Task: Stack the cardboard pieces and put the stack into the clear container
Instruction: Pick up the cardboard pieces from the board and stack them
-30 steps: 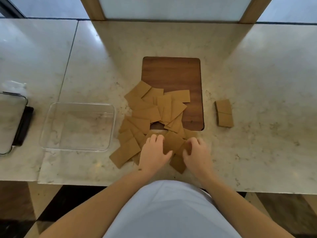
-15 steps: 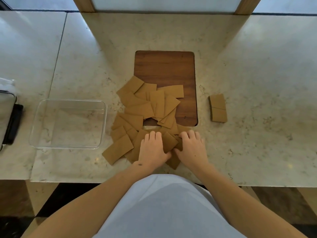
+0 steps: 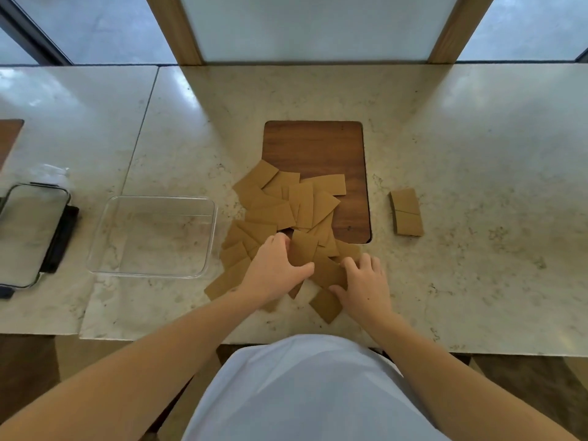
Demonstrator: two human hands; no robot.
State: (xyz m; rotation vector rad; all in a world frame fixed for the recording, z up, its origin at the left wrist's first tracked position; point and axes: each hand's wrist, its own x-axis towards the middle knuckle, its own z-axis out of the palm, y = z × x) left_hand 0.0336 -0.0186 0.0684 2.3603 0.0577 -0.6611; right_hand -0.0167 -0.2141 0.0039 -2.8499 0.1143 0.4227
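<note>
Several brown cardboard pieces point(image 3: 286, 208) lie scattered in a loose pile across the front of a dark wooden board point(image 3: 318, 148) and the marble counter. My left hand point(image 3: 273, 272) pinches one cardboard piece point(image 3: 304, 248) between thumb and fingers, its edge lifted off the pile. My right hand point(image 3: 362, 284) rests flat on another piece point(image 3: 327, 272) at the pile's near end. The clear container point(image 3: 105, 246) stands to the left of the pile with nothing in it. Two more cardboard pieces point(image 3: 407, 213) lie apart to the right.
A second clear container with a black lid part point(image 3: 60, 237) sits at the far left edge. The counter's front edge point(image 3: 318, 340) runs just below my hands. A window frame point(image 3: 178, 30) stands behind the counter.
My left hand has gone from lying flat on the pile to pinching one piece and tilting it up. My right hand has slid slightly right and nearer. The camera tilted up.
</note>
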